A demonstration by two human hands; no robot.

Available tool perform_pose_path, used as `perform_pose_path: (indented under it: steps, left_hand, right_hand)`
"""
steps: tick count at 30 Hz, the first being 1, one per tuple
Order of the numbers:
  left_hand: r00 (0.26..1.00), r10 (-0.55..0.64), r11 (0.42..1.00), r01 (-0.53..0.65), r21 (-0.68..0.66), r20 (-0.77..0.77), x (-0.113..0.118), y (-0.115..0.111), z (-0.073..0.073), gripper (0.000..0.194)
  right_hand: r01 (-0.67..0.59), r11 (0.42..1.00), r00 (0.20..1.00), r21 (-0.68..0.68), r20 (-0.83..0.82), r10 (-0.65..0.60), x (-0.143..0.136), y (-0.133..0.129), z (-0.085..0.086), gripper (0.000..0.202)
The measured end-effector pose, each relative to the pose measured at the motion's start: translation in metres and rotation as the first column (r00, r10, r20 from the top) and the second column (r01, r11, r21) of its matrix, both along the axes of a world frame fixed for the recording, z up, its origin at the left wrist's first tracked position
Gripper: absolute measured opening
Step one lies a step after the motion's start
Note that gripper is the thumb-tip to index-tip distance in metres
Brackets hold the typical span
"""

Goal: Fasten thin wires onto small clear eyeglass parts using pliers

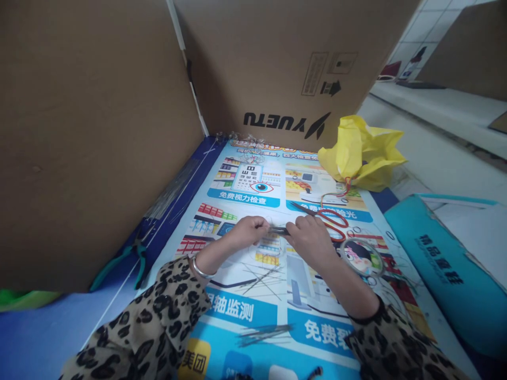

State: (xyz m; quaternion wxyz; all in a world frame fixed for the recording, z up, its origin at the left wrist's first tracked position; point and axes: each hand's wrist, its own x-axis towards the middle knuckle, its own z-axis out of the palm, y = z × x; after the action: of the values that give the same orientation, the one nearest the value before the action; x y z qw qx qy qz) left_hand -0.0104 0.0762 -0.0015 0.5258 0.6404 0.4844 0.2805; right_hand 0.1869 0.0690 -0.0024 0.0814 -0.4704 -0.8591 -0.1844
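Observation:
Over the middle of the printed poster, my left hand (250, 230) is closed in a pinch, with a thin wire (269, 219) curving up at its fingertips. My right hand (311, 240) is closed around a small dark tool with a slim, pointed metal end (279, 230). The tool's tip reaches left to the fingers of my left hand; its handle is hidden in my grip. Loose straight wires (262, 281) lie crossed below my hands, and a bundle of similar wires (265, 334) rests nearer me. Red-handled scissors (335, 221) lie just beyond my right hand.
Green-handled pliers (123, 262) lie at left beside a tall cardboard panel (87, 132). At right are a clear ring-shaped roll (382, 258), a yellow bag (360, 153) and a teal box (447, 269). Small wire pieces (253, 140) sit at the back, against more cardboard (269, 63).

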Motion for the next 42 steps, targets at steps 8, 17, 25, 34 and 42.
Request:
perform_pose_path:
  steps: [8, 17, 25, 34, 42]
  left_hand:
    - [0.996, 0.049, 0.996, -0.044, -0.072, 0.069, 0.003, -0.002, 0.002, 0.016]
    - [0.984, 0.003, 0.991, 0.022, -0.134, 0.18, 0.002, -0.003, 0.005, 0.015]
    - [0.981, 0.013, 0.986, 0.019, -0.164, 0.191, 0.002, -0.005, 0.009, 0.018]
    - [0.971, -0.035, 0.96, 0.098, -0.261, 0.238, -0.003, 0.001, 0.002, 0.02]
    - [0.95, -0.127, 0.931, 0.213, -0.297, 0.284, -0.007, 0.003, 0.003, 0.02]
  right_hand:
    - [0.038, 0.999, 0.999, 0.005, -0.005, -0.038, -0.001, -0.002, -0.001, 0.016]
    - [0.019, 1.0, 1.0, -0.007, 0.014, -0.019, -0.001, -0.002, -0.002, 0.014]
    - [0.003, 0.999, 1.0, -0.046, -0.006, -0.004, -0.002, -0.001, -0.004, 0.014]
    - [-0.013, 0.998, 0.998, -0.065, -0.062, 0.009, -0.002, -0.002, -0.008, 0.014]
    - [-0.118, 0.993, 0.992, -0.011, -0.049, 0.118, 0.003, 0.001, -0.009, 0.006]
